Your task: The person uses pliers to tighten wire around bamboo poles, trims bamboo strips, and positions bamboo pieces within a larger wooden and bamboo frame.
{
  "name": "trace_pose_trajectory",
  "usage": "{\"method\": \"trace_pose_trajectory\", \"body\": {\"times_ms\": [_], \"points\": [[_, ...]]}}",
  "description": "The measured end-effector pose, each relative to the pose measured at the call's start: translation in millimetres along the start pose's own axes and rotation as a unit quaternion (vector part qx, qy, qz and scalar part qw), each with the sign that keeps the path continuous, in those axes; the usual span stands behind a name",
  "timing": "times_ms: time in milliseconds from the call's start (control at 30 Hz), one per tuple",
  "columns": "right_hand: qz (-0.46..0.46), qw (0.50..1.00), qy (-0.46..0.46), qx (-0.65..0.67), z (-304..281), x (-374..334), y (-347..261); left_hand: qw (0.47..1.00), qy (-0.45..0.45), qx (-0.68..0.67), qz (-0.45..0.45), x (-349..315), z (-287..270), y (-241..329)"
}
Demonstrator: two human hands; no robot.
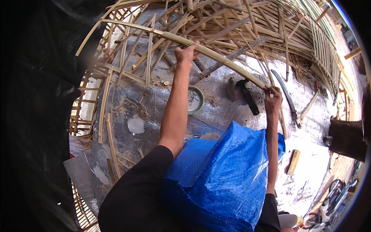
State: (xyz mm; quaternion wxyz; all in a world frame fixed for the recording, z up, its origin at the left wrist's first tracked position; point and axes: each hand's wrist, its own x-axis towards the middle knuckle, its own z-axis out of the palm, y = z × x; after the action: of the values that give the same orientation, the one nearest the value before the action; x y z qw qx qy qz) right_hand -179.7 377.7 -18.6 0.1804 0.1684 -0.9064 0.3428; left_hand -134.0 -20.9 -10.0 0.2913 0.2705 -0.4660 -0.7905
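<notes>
A long, pale green-tan bamboo strip [216,57] runs slantwise across the upper middle, its far end reaching to the upper left. My left hand [186,55] grips it near mid-length, thumb along the upper side, the other fingers partly hidden by the strip. At its lower right end, the fingers of my right hand [273,99] pinch the tip. Below the strip, between my arms, lies a black tool that looks like a hammer [249,97]. A round, green-rimmed bowl [201,103] with nails in it sits right of my left forearm.
Blue woven plastic sheeting [228,174] covers my lap. Right of my right hand lies a long curved blade [286,92]. Split bamboo pieces [232,29] pile up at the far side. A small wood block [293,162] and a dark stump [346,139] are at right.
</notes>
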Motion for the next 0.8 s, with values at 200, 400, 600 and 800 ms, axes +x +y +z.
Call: {"method": "trace_pose_trajectory", "body": {"times_ms": [200,400,600,800], "points": [[0.017,0.999,0.015,0.032,5,5,-14,1.000,0.000,0.014,-0.023,-6,-10,5],[0.041,0.997,0.001,0.067,1,-4,-4,0.996,-0.074,-0.037,-0.039,-5,1,-6],[-0.046,0.997,0.065,-0.001,3,-9,-14,0.999,-0.026,0.004,-0.032,14,1,-13],[0.024,0.998,0.042,0.036,-7,-16,-8,0.999,-0.034,0.019,-0.032,24,33,-19]]}}
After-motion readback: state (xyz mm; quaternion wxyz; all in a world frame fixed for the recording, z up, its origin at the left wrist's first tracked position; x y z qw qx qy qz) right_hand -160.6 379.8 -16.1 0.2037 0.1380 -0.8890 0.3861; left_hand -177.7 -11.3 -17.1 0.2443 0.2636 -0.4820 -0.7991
